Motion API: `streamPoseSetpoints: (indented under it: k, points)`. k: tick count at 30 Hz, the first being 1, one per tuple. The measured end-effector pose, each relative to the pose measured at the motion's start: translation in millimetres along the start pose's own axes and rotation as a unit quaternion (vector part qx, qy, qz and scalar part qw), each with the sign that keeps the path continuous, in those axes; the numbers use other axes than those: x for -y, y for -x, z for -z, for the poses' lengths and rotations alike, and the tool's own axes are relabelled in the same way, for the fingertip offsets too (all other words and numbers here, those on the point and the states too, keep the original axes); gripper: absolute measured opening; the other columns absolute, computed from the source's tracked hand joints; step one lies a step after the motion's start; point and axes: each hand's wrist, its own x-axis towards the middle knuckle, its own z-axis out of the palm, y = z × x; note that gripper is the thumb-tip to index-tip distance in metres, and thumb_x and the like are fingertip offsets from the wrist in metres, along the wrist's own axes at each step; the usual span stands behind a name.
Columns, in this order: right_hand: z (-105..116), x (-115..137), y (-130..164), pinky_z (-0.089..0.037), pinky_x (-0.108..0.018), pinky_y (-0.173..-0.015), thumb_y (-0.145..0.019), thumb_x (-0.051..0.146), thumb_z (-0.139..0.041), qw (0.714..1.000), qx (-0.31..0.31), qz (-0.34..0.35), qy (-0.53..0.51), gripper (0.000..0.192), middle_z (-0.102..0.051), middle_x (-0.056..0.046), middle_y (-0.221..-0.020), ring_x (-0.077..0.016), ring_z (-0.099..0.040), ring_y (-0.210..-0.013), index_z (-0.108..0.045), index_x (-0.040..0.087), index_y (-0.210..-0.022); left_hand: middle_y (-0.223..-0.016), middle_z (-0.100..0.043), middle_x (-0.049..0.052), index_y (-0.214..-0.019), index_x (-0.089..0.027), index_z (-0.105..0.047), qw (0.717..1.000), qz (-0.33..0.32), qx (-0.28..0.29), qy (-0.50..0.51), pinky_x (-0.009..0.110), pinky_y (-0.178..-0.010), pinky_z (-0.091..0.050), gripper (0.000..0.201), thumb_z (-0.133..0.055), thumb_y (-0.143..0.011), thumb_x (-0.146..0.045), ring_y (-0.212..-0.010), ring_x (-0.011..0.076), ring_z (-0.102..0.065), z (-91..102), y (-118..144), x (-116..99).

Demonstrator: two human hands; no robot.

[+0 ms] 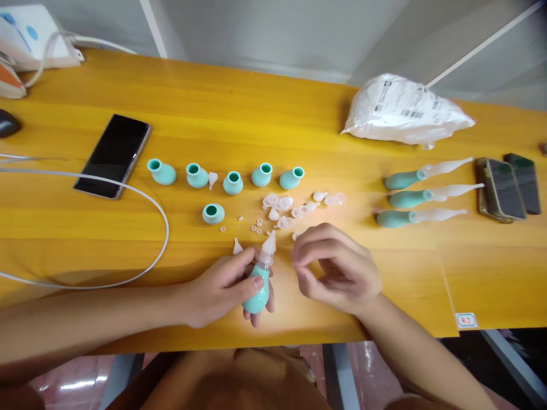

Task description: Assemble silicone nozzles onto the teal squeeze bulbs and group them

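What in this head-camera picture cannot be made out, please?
- Head view: whether the right hand pinches anything; its curled fingers hide it.
- Lower part of the teal bulb: covered by the left hand.
- Print on the white bag: too small and blurred.
- White device: cut off by the left edge.

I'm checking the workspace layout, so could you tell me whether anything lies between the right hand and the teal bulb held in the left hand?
Nothing visible does. The right hand hovers just right of the teal bulb, gripped by the left hand, with bare table between; loose clear tips lie farther back.
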Motion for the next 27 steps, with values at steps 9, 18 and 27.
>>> streamPoseSetpoints:
  k: [9,18,27]
  points:
    - [-5,-13,-4,-0.069,-0.042,-0.083,-0.104,0.007,-0.072,0.984,0.013,0.014,0.176,0.038,-0.082,-0.01,-0.114,-0.0253,-0.08,-0.101,-0.07,0.028,-0.137,-0.092,-0.075,0.007,-0.111,-0.02,-0.053,0.999,-0.027,0.015,0.044,0.029,-0.065,-0.054,0.04,-0.057,-0.114,-0.06,-0.064,0.016,-0.069,7.3,3,10]
    - [-1,6,-1,-0.048,-0.029,-0.058,-0.118,0.044,-0.058,0.992,0.051,-0.114,-0.002,0.026,-0.067,0.0,-0.081,-0.0146,-0.06,-0.064,-0.069,0.023,-0.106,-0.09,-0.065,0.002,-0.113,-0.02,-0.06,0.991,-0.051,0.006,-0.123,0.025,-0.066,-0.046,0.042,-0.057,-0.114,-0.062,-0.074,0.0142,-0.054,3.8,-4,-9]
    - [-28,23,10,-0.02,-0.026,-0.046,-0.119,0.055,-0.051,0.815,0.086,-0.323,-0.473,0.054,-0.033,0.008,-0.063,-0.0088,-0.023,-0.051,-0.053,0.022,-0.077,-0.096,-0.076,0.004,-0.112,-0.022,-0.062,0.925,-0.227,0.038,-0.302,0.027,-0.081,-0.059,0.014,-0.062,-0.1,-0.015,-0.085,0.0173,-0.071,2.9,-4,6]
